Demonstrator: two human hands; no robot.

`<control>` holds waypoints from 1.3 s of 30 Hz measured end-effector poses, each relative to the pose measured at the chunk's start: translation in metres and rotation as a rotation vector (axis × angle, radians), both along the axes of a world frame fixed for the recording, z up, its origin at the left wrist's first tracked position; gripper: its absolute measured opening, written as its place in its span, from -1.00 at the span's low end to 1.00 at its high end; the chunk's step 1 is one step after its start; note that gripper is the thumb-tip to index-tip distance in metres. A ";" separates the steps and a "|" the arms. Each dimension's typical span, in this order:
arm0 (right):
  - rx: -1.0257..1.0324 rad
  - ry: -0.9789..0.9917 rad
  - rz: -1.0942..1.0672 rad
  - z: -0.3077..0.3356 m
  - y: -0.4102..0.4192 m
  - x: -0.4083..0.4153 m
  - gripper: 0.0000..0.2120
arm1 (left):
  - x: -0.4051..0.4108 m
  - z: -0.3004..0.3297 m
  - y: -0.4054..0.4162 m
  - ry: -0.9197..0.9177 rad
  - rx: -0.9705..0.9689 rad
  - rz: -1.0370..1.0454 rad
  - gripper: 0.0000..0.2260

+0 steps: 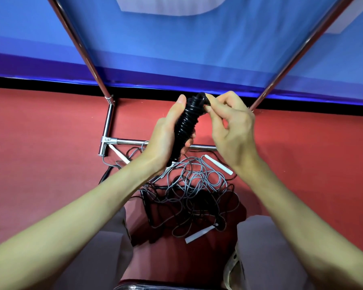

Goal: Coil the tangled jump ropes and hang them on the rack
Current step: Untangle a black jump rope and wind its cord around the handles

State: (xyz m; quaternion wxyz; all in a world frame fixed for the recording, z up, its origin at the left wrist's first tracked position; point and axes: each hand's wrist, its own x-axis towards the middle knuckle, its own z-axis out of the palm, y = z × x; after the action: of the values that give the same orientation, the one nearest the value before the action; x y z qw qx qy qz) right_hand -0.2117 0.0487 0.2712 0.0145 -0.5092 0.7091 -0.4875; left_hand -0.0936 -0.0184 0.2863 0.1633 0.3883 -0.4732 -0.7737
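A black jump rope is wound in tight turns around its handles into a thick bundle. My left hand grips the bundle's lower half, holding it upright. My right hand pinches the rope's loose end at the top of the bundle. Below my hands, a tangle of grey and black jump ropes with white handles lies on the red floor. The chrome rack stands behind it, its two uprights rising left and right and a low crossbar running between them.
A blue banner hangs behind the rack above a black strip at floor level. My knees in light trousers frame the rope pile at the bottom. Red floor spreads to both sides.
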 end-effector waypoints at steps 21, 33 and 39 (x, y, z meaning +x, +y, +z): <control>0.046 0.317 0.041 -0.008 -0.003 0.001 -0.65 | -0.003 0.004 -0.019 -0.317 0.112 -0.172 -0.46; 0.194 0.333 0.115 0.004 0.003 0.004 -0.84 | -0.007 0.024 -0.012 -0.293 0.162 -0.212 -0.58; 0.223 0.292 0.087 0.006 0.004 0.009 -0.80 | 0.000 0.002 -0.014 -0.258 0.201 -0.255 -0.49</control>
State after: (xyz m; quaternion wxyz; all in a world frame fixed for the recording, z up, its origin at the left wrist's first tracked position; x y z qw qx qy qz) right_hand -0.2027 0.0529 0.2775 -0.0111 -0.5999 0.7306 -0.3260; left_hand -0.0937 -0.0319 0.2885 -0.0378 0.4355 -0.4559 -0.7753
